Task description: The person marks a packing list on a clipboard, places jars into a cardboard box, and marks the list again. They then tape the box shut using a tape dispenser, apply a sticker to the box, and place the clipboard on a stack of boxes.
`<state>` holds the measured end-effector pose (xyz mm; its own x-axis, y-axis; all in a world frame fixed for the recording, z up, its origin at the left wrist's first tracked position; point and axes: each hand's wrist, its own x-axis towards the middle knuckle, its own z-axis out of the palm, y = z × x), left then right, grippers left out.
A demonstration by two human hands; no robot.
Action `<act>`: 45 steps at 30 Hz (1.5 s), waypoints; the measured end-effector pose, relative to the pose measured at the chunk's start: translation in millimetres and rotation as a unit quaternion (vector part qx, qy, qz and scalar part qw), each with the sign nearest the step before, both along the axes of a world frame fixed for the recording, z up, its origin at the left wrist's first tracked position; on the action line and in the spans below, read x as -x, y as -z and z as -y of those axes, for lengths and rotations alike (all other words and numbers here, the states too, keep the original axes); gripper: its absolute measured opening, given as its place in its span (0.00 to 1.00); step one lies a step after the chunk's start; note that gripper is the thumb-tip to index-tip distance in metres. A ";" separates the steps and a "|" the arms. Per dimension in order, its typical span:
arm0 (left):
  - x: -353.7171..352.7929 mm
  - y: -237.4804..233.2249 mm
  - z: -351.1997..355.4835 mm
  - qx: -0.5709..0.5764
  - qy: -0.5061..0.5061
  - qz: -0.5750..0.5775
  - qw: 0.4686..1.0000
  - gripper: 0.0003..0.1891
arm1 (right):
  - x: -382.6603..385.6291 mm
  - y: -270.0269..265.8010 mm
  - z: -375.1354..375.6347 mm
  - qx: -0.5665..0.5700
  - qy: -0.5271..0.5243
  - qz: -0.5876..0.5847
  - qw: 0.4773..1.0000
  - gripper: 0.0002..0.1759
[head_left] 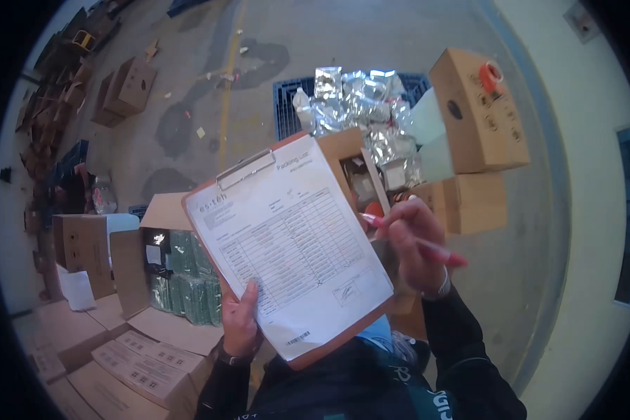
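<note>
Left hand [239, 323] at lower left edge of clipboard [287, 364], forearm coming up from the bottom of the view, wrist below the board; thumb laid flat on the paper [294, 252], pointing up and slightly right, other fingers mostly hidden behind the board, so it's clamped between thumb and fingers. Right hand [418, 245] raised just beside the board's right edge, forearm angling up and left from lower right, wrist bent, fingers curled; thumb and fingers pinched on red pen [427, 246], exact finger spacing partly hidden. Clipboard in front of the torso, middle of view, printed side to the camera; long axis slants from upper left to lower right, metal clip [246, 170] at the upper left end, barcode end down near the torso. Sheet headed "Packing List", table printed on it, signature box low right. Pen tip points left and a bit up, at the board's right edge, back end down and right; can't tell if the tip touches the paper. Open carton [129, 273] with green packs [192, 301] left of the board; silver pouches [371, 98] on blue pallet [285, 105] beyond it; tall carton [479, 122] with orange tape roll [491, 77] on it, up and right.
</note>
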<state>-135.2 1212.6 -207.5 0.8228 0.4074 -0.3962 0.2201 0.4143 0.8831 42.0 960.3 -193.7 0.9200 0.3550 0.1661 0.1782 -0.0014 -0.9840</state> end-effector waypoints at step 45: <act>6.7 -34.9 22.5 0.008 0.059 0.117 0.991 0.28 | 47.7 -1.9 13.9 0.011 0.132 0.257 0.957 0.19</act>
<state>-141.9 1190.1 -172.6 0.9342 0.2986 -0.1953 0.0583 0.4121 0.9092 -5.6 946.4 -191.8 0.7763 0.1299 0.6169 0.6302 -0.1329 -0.7650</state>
